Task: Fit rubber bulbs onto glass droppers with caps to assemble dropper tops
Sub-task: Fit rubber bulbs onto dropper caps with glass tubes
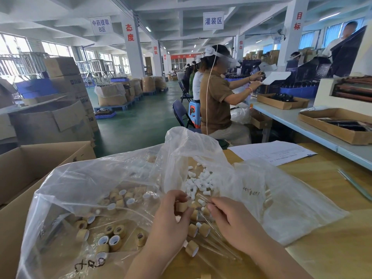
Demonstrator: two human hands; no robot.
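My left grip [171, 220] is pinching a cap [181, 206], and my right grip [233, 222] is pinching a dropper [205, 199], seemingly with a white bulb [200, 201] at its end, over the bag [100, 178] on the near tabletop [332, 188]. By pushing off-axis, I am risking snapping the thin glass or flicking the bulb away.

A paper sheet [271, 153] lies on the wooden table [322, 188]; cardboard boxes [66, 77] stand stacked at left.

White rubber bulbs [198, 182] lie heaped beyond centre; tan, white-lined caps [112, 234] lie scattered at left; clear glass droppers [218, 245], capped, lie flat nearest.
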